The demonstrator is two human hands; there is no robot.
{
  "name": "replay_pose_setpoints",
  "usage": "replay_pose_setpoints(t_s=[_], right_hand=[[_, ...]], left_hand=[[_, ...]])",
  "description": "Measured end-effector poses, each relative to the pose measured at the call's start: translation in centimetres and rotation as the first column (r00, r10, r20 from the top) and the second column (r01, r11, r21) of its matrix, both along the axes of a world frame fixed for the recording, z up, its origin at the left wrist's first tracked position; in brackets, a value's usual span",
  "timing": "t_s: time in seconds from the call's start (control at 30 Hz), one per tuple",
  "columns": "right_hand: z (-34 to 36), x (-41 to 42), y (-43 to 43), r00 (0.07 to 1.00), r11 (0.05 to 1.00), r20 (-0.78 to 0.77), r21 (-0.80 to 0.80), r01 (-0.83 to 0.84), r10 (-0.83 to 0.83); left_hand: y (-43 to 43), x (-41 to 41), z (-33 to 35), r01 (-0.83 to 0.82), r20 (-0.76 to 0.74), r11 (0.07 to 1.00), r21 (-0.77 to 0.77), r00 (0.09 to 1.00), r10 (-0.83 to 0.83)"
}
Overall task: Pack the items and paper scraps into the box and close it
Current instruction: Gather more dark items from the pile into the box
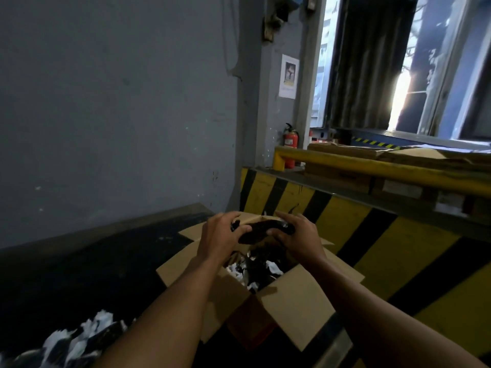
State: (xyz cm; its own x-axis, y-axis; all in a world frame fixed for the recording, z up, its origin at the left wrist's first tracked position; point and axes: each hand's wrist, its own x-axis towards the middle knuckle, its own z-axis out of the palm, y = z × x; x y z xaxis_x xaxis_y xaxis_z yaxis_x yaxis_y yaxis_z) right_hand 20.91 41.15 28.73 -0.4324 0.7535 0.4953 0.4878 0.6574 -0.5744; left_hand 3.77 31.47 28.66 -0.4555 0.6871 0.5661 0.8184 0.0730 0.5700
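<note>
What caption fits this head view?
The left hand and right hand hold a dark item above an open cardboard box holding paper scraps.

Bare forearms (170,301), bare hands (220,232)

head-worn view, looking forward and down, close over open box (292,301)

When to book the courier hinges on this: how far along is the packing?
Partly done. Some paper scraps already lie in the open box. In hand: the left hand and right hand hold a dark item above it. Left: that item, the scrap pile on the dark surface beside the box, and closing the flaps.
</note>
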Motion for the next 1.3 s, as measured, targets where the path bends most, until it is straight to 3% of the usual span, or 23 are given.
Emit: replay_pose_setpoints(t_s=[0.23,0.53,0.7,1.0,1.13,1.3], right_hand=[[-1.3,-2.5,7.3,0.997,0.999,0.073,-0.021,0.036,-0.034],[-5.8,-4.9,13.4,0.974,0.985,0.164,-0.095,-0.144,0.158],[-8.2,-5.8,17.3,0.924,0.938,0.19,-0.169,-0.301,0.331],[-12.7,-6.3,22.7,0.799,0.836,0.288,-0.341,-0.429,0.528],[-14.7,-6.6,23.8,0.751,0.82,0.354,-0.376,-0.431,0.557],[-14.9,-6.9,24.5,0.776,0.827,0.32,-0.362,-0.43,0.544]], left_hand=[[7.6,-2.4,-2.5,0.032,0.03,0.999,-0.032,0.999,-0.031],[11.7,-4.5,-7.4,-0.113,0.07,0.971,-0.213,0.989,0.13],[13.5,-3.5,-9.4,-0.202,0.098,0.926,-0.319,0.965,0.244],[15.6,0.3,-13.3,-0.313,0.147,0.784,-0.536,0.88,0.451],[15.5,2.0,-15.1,-0.293,0.176,0.718,-0.632,0.847,0.501],[15.7,3.4,-15.3,-0.336,0.118,0.686,-0.646,0.844,0.524]])
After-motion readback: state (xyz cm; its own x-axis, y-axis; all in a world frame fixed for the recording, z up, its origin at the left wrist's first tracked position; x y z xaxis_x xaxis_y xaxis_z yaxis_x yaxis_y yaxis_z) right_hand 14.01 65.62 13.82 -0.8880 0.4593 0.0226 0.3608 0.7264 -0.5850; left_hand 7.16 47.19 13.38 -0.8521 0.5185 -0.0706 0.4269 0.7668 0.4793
